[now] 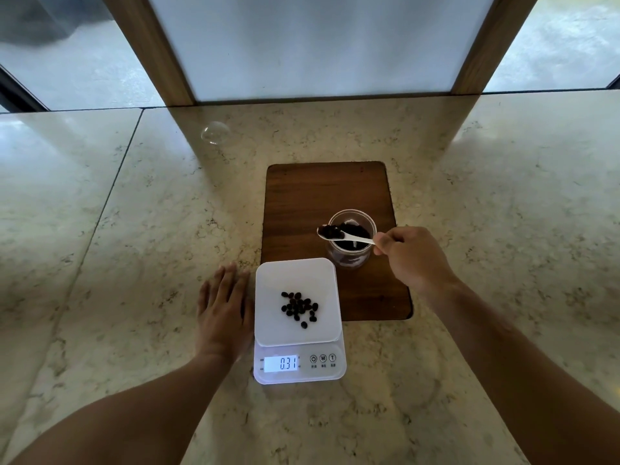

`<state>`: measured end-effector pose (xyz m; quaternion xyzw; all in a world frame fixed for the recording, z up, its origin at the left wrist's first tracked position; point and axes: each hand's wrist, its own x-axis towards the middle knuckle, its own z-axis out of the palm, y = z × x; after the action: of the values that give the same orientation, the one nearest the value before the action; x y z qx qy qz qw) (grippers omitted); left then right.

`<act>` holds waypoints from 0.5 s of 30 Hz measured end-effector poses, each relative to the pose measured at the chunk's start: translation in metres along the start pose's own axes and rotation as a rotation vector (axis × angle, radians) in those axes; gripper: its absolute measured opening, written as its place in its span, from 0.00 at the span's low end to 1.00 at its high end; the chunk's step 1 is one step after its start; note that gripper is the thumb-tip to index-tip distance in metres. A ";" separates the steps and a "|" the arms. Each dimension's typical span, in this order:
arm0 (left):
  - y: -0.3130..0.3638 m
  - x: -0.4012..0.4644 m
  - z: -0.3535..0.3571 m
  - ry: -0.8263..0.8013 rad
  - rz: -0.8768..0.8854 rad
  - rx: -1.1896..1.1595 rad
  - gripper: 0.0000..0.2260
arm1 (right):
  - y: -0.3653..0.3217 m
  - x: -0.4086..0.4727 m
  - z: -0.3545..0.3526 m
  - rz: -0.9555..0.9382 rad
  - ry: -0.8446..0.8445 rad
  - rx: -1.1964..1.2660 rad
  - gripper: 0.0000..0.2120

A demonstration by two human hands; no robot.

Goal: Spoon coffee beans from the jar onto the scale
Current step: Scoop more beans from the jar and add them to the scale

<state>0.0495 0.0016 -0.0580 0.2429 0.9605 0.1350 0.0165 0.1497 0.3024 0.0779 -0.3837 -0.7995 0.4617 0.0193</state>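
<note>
**A loaded spoon over the jar, a small heap already on the scale**

The right hand (411, 255) is curled, its fingertips pinching the end of a small white spoon (342, 233) by the handle. The spoon's bowl is heaped with dark coffee beans and hangs over the left rim of the jar (351, 238), pointing left. I can't tell whether the bowl touches the glass rim or clears it.

The left hand (224, 305) holds nothing. It lies flat, palm down, on the marble countertop (117, 246), fingers straight and pressed close together, just beside the left edge of the scale (298, 318). Whether it actually touches the scale's side I cannot make out.

The jar is clear glass, open at the top, standing upright on a dark wooden board (322, 193). It holds more dark beans, filling the lower part.

The scale is white, with a square weighing platform. Its far right corner overlaps the near left part of the board, and the jar stands just behind that corner. On the platform sits a loose cluster of coffee beans (299, 308), a little right of centre, with one or two strays at the near side. The lit display (281, 363) at the front reads 0.31, with three round buttons beside it.
</note>
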 end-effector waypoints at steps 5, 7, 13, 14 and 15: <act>0.002 0.000 -0.002 0.006 0.013 0.005 0.25 | 0.005 -0.015 0.015 -0.022 -0.071 0.009 0.17; 0.002 -0.001 -0.003 -0.002 0.010 0.012 0.25 | 0.009 -0.018 0.022 -0.021 -0.100 0.020 0.17; 0.005 -0.001 -0.006 -0.010 0.003 0.000 0.26 | 0.025 -0.027 0.042 0.004 -0.118 -0.039 0.16; 0.005 -0.001 -0.007 -0.013 0.002 0.001 0.26 | 0.028 -0.028 0.044 0.022 -0.123 -0.037 0.16; 0.005 -0.001 -0.007 -0.017 -0.001 0.002 0.26 | 0.031 -0.028 0.045 0.037 -0.125 -0.026 0.16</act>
<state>0.0518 0.0036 -0.0499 0.2438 0.9605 0.1319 0.0243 0.1709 0.2608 0.0380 -0.3689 -0.7978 0.4748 -0.0443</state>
